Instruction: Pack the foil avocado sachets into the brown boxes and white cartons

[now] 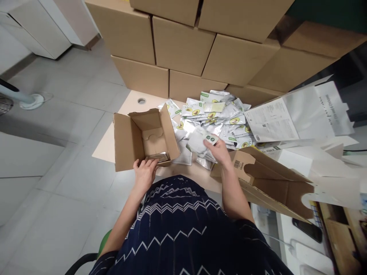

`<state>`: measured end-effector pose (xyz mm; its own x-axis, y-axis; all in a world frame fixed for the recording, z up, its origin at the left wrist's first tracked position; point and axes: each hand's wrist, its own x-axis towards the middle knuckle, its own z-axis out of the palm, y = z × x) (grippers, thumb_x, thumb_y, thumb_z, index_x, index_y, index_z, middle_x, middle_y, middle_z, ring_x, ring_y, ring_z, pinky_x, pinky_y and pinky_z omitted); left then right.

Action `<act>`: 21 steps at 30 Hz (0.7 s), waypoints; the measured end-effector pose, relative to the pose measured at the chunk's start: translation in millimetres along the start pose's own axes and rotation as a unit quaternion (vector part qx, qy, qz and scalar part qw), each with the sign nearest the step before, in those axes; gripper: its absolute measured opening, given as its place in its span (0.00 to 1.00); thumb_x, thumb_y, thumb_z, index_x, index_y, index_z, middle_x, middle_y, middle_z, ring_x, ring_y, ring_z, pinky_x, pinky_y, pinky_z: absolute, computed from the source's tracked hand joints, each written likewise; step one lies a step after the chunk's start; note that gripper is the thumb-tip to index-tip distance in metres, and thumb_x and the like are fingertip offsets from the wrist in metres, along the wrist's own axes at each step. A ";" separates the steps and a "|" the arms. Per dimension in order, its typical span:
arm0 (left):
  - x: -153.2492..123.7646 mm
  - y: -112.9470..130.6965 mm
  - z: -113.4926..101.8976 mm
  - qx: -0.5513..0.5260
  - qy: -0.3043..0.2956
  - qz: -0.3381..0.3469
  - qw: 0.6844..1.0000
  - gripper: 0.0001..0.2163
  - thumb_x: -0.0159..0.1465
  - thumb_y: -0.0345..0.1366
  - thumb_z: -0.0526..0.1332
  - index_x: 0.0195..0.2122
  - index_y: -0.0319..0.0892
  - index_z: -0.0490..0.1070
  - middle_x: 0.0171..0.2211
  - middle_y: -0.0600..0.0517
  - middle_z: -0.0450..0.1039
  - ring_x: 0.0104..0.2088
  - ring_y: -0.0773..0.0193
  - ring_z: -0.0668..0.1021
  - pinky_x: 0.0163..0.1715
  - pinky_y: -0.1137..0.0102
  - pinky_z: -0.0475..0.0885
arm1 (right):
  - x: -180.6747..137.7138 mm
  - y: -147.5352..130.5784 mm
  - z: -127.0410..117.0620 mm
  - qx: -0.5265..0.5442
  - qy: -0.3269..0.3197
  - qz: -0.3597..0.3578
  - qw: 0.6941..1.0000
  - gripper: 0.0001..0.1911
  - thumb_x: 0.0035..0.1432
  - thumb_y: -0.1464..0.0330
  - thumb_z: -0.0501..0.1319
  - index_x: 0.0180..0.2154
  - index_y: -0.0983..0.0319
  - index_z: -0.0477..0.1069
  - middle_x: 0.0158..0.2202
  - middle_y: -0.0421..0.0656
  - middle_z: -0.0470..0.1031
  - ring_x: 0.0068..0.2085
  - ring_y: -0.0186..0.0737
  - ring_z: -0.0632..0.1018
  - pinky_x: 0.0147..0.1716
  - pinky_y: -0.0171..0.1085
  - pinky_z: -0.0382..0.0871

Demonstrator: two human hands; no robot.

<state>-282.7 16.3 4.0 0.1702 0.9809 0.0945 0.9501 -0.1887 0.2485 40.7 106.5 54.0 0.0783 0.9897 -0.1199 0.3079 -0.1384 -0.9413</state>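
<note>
Packing has barely begun, judging from how things lie. The small open brown cardboard box [143,137] stands at the near left of the pale wooden counter [129,105], tipped so its mouth faces the person, and only one shiny silver sachet [158,156] shows on its floor near the front edge; the rest of the inside looks bare.

The left hand [145,172] rests at the box's near edge with fingers loosely curled, touching the front lip just beside that sachet; it seems to steady the box rather than grip anything. The right hand [219,149] reaches to the right of the box, its fingers closed on a white round-cornered packet with a green label [200,139], lifted slightly at the near side of the heap.

That heap of silver and white sachets printed with avocado pictures [218,114] spreads across the middle of the counter, far of the right hand, and appears large and unsorted, so most of the work looks left to do.

To the right lie flat unfolded brown cardboard blanks [269,179], and white printed sheets [286,118] beyond them. A wall of stacked brown shipping cartons [183,46] stands at the far side.
</note>
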 end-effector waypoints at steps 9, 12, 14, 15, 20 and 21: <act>-3.9 -0.9 0.6 0.005 -0.002 0.015 1.000 0.15 0.71 0.38 0.52 0.53 0.52 0.75 0.46 0.47 0.80 0.46 0.52 0.76 0.58 0.46 0.54 | 14.5 -109.3 22.2 0.163 0.018 -0.162 0.973 0.22 0.62 0.52 0.56 0.48 0.58 0.74 0.39 0.43 0.78 0.43 0.41 0.79 0.40 0.41 0.75; -5.9 1.4 -0.6 0.006 -0.005 0.018 1.000 0.15 0.71 0.38 0.51 0.53 0.51 0.74 0.47 0.46 0.80 0.47 0.51 0.75 0.58 0.46 0.55 | 14.3 -136.8 53.4 0.034 -0.097 -0.227 0.968 0.17 0.64 0.58 0.56 0.47 0.58 0.76 0.40 0.42 0.78 0.44 0.39 0.77 0.44 0.40 0.72; -6.2 2.4 -0.7 0.005 -0.004 0.020 1.000 0.15 0.71 0.38 0.52 0.53 0.50 0.74 0.47 0.46 0.79 0.47 0.51 0.75 0.57 0.47 0.56 | 16.7 -143.4 80.3 -0.094 -0.186 -0.263 0.942 0.14 0.65 0.63 0.56 0.45 0.59 0.77 0.42 0.42 0.79 0.45 0.39 0.77 0.47 0.39 0.68; -6.1 2.9 -0.6 0.005 -0.004 0.020 1.000 0.15 0.71 0.38 0.52 0.53 0.50 0.74 0.47 0.46 0.79 0.47 0.51 0.75 0.57 0.47 0.57 | 18.7 -143.1 94.7 -0.154 -0.223 -0.276 0.922 0.13 0.65 0.66 0.56 0.44 0.60 0.78 0.42 0.42 0.79 0.46 0.39 0.76 0.47 0.38 0.67; -6.2 5.0 0.2 0.020 -0.002 0.019 1.000 0.14 0.71 0.38 0.52 0.53 0.48 0.74 0.47 0.45 0.79 0.47 0.51 0.76 0.54 0.51 0.60 | 33.4 -121.7 160.5 -0.377 -0.334 -0.274 0.819 0.13 0.64 0.73 0.54 0.43 0.65 0.77 0.43 0.48 0.80 0.43 0.41 0.78 0.40 0.34 0.63; -6.4 5.5 0.1 0.019 -0.001 0.018 1.000 0.14 0.71 0.38 0.52 0.53 0.47 0.73 0.47 0.44 0.79 0.47 0.51 0.76 0.54 0.52 0.61 | 35.8 -116.3 170.4 -0.406 -0.350 -0.265 0.802 0.13 0.63 0.74 0.55 0.44 0.66 0.76 0.43 0.50 0.80 0.43 0.42 0.78 0.38 0.33 0.62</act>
<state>-278.6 8.9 4.7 0.2057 0.9735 0.1003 0.9526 -0.2227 0.2074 -153.8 164.4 105.4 -0.7307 0.6567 -0.1864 0.6604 0.6110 -0.4365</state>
